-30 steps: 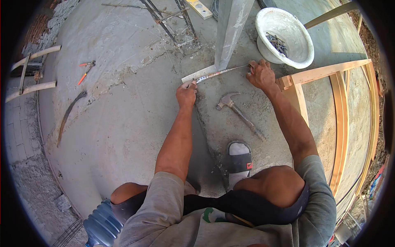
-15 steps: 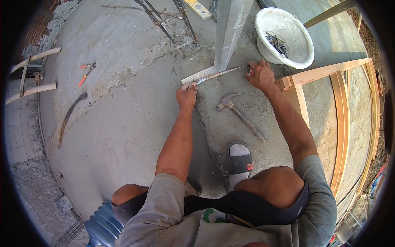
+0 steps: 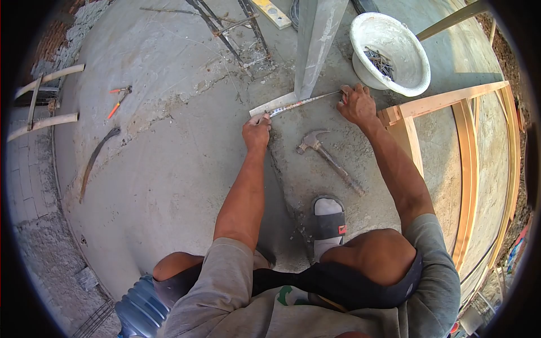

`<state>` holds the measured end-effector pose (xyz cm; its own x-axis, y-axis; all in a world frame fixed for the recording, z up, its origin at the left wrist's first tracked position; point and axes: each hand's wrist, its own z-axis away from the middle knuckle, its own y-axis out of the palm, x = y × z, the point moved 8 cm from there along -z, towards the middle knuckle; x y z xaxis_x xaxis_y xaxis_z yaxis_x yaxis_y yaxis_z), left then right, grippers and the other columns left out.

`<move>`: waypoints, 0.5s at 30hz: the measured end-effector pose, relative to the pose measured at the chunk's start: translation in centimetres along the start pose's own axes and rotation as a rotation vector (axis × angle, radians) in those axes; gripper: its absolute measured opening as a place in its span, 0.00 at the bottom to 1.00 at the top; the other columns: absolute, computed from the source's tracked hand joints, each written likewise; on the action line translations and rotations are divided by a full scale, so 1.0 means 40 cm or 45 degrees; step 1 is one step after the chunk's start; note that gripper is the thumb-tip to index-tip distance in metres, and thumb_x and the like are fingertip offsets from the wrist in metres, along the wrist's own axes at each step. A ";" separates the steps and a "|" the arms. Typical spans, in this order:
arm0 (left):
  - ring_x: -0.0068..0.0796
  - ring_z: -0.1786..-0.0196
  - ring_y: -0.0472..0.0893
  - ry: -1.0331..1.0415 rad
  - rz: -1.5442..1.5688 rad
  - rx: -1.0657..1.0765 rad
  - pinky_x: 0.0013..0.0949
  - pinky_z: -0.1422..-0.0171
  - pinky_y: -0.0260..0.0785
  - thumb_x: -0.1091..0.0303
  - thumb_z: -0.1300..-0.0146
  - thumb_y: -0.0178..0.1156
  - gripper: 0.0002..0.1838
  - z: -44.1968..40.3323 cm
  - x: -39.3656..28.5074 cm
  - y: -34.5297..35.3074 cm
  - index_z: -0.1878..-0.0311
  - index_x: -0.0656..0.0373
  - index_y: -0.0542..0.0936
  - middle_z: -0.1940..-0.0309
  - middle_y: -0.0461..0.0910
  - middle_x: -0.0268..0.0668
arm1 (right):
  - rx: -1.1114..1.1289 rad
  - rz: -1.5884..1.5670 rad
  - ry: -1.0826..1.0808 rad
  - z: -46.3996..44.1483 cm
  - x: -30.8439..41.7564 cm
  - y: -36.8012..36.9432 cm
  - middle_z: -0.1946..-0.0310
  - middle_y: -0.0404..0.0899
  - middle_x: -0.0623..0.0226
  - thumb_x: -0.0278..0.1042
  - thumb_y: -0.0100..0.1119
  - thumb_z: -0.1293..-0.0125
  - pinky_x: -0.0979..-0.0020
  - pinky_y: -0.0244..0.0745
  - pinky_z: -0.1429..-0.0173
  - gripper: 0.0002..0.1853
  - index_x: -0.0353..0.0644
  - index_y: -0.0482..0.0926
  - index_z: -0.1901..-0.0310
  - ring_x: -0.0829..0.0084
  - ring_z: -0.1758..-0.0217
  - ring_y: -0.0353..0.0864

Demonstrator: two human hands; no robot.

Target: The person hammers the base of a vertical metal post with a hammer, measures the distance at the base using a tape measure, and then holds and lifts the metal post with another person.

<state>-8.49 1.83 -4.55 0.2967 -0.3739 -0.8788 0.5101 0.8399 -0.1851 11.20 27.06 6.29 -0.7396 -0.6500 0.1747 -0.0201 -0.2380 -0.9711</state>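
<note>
A tape measure blade point(image 3: 301, 102) is stretched between my hands, along the lower edge of a flat grey strip at the foot of an upright grey metal post point(image 3: 315, 53). My left hand point(image 3: 256, 133) pinches the blade at the strip's left end; whether it also grips the strip cannot be made out. My right hand point(image 3: 358, 106) is closed around the tape measure's case, mostly hidden by the fingers, just right of the post. Between my forearms, a claw hammer point(image 3: 331, 160) lies on the concrete floor point(image 3: 169, 186).
A white bucket point(image 3: 414, 56) with nails point(image 3: 380, 63) stands beyond my right hand. A wooden frame point(image 3: 434, 104) lies on the right. Pliers with orange handles point(image 3: 117, 103) and a dark curved strip point(image 3: 97, 160) lie left. Rebar point(image 3: 228, 34) and a yellow level point(image 3: 273, 12) are at the top.
</note>
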 end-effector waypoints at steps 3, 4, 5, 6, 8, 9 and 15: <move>0.18 0.71 0.76 -0.004 -0.006 -0.003 0.24 0.70 0.65 0.64 0.33 0.64 0.12 -0.002 0.004 -0.003 0.53 0.63 0.86 0.69 0.84 0.32 | -0.002 0.000 0.005 0.000 0.003 -0.002 0.47 0.72 0.51 0.45 0.67 0.45 0.44 0.73 0.38 0.23 0.50 0.79 0.47 0.47 0.37 0.72; 0.18 0.71 0.76 -0.006 -0.008 -0.001 0.24 0.70 0.65 0.64 0.33 0.64 0.12 -0.003 0.006 -0.002 0.53 0.63 0.86 0.69 0.84 0.32 | 0.000 0.002 0.011 0.000 0.005 -0.005 0.47 0.72 0.51 0.45 0.67 0.45 0.45 0.73 0.38 0.23 0.50 0.79 0.47 0.48 0.37 0.72; 0.18 0.71 0.76 -0.010 -0.001 -0.008 0.24 0.70 0.65 0.65 0.33 0.64 0.12 -0.003 0.006 -0.002 0.53 0.63 0.86 0.69 0.84 0.32 | 0.003 0.004 0.018 0.001 0.006 -0.007 0.47 0.72 0.51 0.45 0.67 0.45 0.45 0.73 0.39 0.23 0.50 0.79 0.47 0.48 0.37 0.72; 0.18 0.71 0.76 -0.016 0.006 -0.015 0.24 0.70 0.65 0.65 0.33 0.64 0.12 -0.003 0.007 -0.002 0.53 0.63 0.86 0.69 0.84 0.32 | -0.001 0.005 0.017 0.001 0.006 -0.008 0.47 0.72 0.51 0.45 0.67 0.45 0.45 0.73 0.39 0.23 0.50 0.79 0.48 0.48 0.38 0.72; 0.18 0.71 0.76 -0.023 0.013 -0.023 0.24 0.70 0.65 0.65 0.33 0.64 0.12 -0.001 0.008 0.000 0.53 0.63 0.86 0.69 0.84 0.32 | -0.008 0.006 0.016 0.003 0.006 -0.007 0.47 0.72 0.52 0.45 0.67 0.45 0.45 0.73 0.39 0.23 0.50 0.79 0.48 0.48 0.38 0.72; 0.18 0.71 0.76 -0.024 0.014 -0.027 0.24 0.70 0.66 0.65 0.33 0.64 0.12 0.000 0.007 0.000 0.53 0.63 0.86 0.69 0.84 0.32 | -0.009 -0.001 0.017 0.004 0.006 -0.006 0.47 0.72 0.52 0.45 0.67 0.45 0.45 0.73 0.39 0.23 0.50 0.79 0.47 0.48 0.38 0.72; 0.19 0.71 0.77 -0.012 -0.008 -0.027 0.25 0.69 0.66 0.65 0.33 0.64 0.12 0.002 0.001 -0.002 0.53 0.63 0.86 0.69 0.84 0.32 | -0.008 -0.010 0.017 0.003 0.005 -0.005 0.46 0.72 0.52 0.45 0.68 0.45 0.46 0.72 0.38 0.24 0.52 0.79 0.46 0.49 0.37 0.72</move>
<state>-8.45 1.72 -4.53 0.3012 -0.3830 -0.8733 0.4950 0.8455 -0.2001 11.16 26.88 6.56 -0.7481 -0.6386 0.1804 -0.0304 -0.2386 -0.9706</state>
